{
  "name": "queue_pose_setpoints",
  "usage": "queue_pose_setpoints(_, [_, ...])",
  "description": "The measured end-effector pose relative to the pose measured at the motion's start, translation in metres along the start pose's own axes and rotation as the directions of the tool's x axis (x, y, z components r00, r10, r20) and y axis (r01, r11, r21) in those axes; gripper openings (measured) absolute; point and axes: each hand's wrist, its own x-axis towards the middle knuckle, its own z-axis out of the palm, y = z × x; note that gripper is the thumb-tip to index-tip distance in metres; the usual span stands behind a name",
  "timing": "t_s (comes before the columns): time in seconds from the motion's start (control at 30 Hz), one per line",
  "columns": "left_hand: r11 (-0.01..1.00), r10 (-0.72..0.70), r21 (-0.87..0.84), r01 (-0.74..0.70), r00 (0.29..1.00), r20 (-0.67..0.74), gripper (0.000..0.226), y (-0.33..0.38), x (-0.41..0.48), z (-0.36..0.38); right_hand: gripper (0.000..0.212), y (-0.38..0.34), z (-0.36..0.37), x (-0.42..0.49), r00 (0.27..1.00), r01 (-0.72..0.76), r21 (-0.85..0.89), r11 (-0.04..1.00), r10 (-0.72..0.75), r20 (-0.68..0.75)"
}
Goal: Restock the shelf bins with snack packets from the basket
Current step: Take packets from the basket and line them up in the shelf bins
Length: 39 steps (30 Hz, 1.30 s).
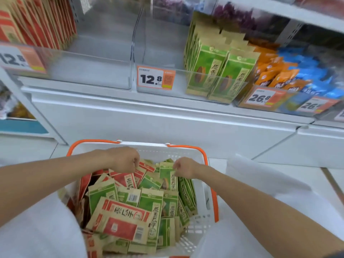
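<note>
A white basket (201, 228) with orange handles sits in front of me, full of several red and green snack packets. My left hand (123, 160) reaches into its far side and pinches the top of a red packet (141, 171). My right hand (183, 167) pinches the top edge of a green packet (168, 178) standing at the far side. On the shelf above, a clear bin (89, 71) holds red packets (37, 21) at its left and is bare on the right. The neighbouring bin (158, 58) holds green packets (216, 71) only on its right.
Price tags reading 12.8 (155, 79) hang on the bin fronts. Farther right are bins of orange packets (275, 75) and blue packets (316, 71) with 26.8 tags. A white cabinet front (167, 123) lies under the shelf. White fabric lies beside the basket.
</note>
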Motion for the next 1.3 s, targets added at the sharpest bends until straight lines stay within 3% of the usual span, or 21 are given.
queue_pose_setpoints(0.17, [0.999, 0.034, 0.025, -0.034, 0.999, 0.02, 0.028, 0.006, 0.017, 0.003, 0.039, 0.012, 0.026, 0.03, 0.996, -0.061, -0.006, 0.998, 0.062, 0.06])
queue_pose_setpoints(0.27, [0.999, 0.039, 0.019, -0.04, 0.997, 0.067, 0.028, 0.005, 0.021, 0.003, 0.037, 0.012, 0.042, 0.051, 0.995, -0.094, 0.154, 0.984, 0.087, 0.048])
queue_pose_setpoints(0.37, [0.998, 0.052, 0.035, -0.054, 0.997, 0.06, 0.027, 0.004, 0.025, 0.004, 0.066, 0.017, 0.069, 0.072, 0.972, -0.221, 0.582, 0.782, 0.229, 0.062])
queue_pose_setpoints(0.43, [0.998, 0.055, 0.024, -0.056, 0.997, 0.063, 0.028, 0.004, 0.025, 0.003, 0.08, 0.01, 0.083, 0.078, 0.949, -0.279, 0.71, 0.647, 0.297, 0.102])
queue_pose_setpoints(0.47, [0.998, 0.053, 0.017, -0.054, 0.996, 0.071, 0.029, 0.005, 0.024, 0.002, 0.078, 0.009, 0.089, 0.079, 0.94, -0.294, 0.673, 0.679, 0.333, 0.074])
queue_pose_setpoints(0.53, [0.998, 0.051, 0.02, -0.053, 0.995, 0.08, 0.032, 0.007, 0.023, 0.003, 0.077, 0.014, 0.094, 0.079, 0.893, -0.311, 0.463, 0.83, 0.422, -0.156])
queue_pose_setpoints(0.6, [0.998, 0.053, 0.024, -0.055, 0.995, 0.082, 0.032, 0.009, 0.021, 0.006, 0.076, 0.019, 0.089, 0.076, 0.851, -0.318, 0.482, 0.816, 0.47, -0.234])
queue_pose_setpoints(0.63, [0.998, 0.047, 0.03, -0.05, 0.995, 0.084, 0.032, 0.009, 0.021, 0.008, 0.062, 0.023, 0.084, 0.076, 0.857, -0.286, 0.559, 0.779, 0.469, -0.215])
queue_pose_setpoints(0.73, [0.999, 0.031, 0.032, -0.034, 0.995, 0.094, 0.029, 0.008, 0.024, 0.019, 0.027, 0.03, 0.068, 0.073, 0.924, -0.225, 0.659, 0.718, 0.371, -0.089])
queue_pose_setpoints(0.9, [1.0, 0.007, 0.006, -0.008, 0.994, 0.113, 0.028, 0.011, 0.028, 0.024, 0.024, 0.035, 0.051, 0.055, 0.97, -0.14, 0.597, 0.79, 0.229, -0.076])
queue_pose_setpoints(1.0, [0.999, -0.019, 0.041, 0.018, 0.999, 0.035, 0.021, 0.008, 0.033, 0.027, 0.01, 0.022, 0.019, 0.039, 0.988, 0.021, 0.596, 0.803, 0.075, -0.135])
queue_pose_setpoints(1.07, [0.999, -0.039, 0.033, 0.041, 0.998, -0.053, 0.05, 0.009, 0.035, 0.027, 0.014, 0.007, -0.016, 0.023, 0.974, 0.161, 0.569, 0.806, -0.036, -0.224])
queue_pose_setpoints(1.13, [0.983, -0.013, -0.181, -0.011, 0.991, -0.13, 0.085, 0.015, 0.035, 0.022, 0.008, -0.008, -0.051, 0.0, 0.948, 0.281, 0.571, 0.771, -0.133, -0.288])
queue_pose_setpoints(1.17, [0.943, 0.011, -0.324, -0.071, 0.983, -0.183, 0.09, 0.023, 0.033, 0.014, 0.009, -0.014, -0.067, -0.013, 0.933, 0.331, 0.577, 0.746, -0.169, -0.317])
queue_pose_setpoints(1.2, [0.893, 0.046, -0.421, -0.157, 0.964, -0.262, 0.084, 0.03, 0.033, 0.004, 0.015, -0.019, -0.082, -0.025, 0.918, 0.373, 0.585, 0.72, -0.194, -0.346])
queue_pose_setpoints(1.3, [0.777, 0.073, -0.523, -0.352, 0.874, -0.48, 0.039, 0.051, 0.029, -0.039, 0.023, -0.031, -0.129, -0.066, 0.855, 0.471, 0.534, 0.702, -0.214, -0.473])
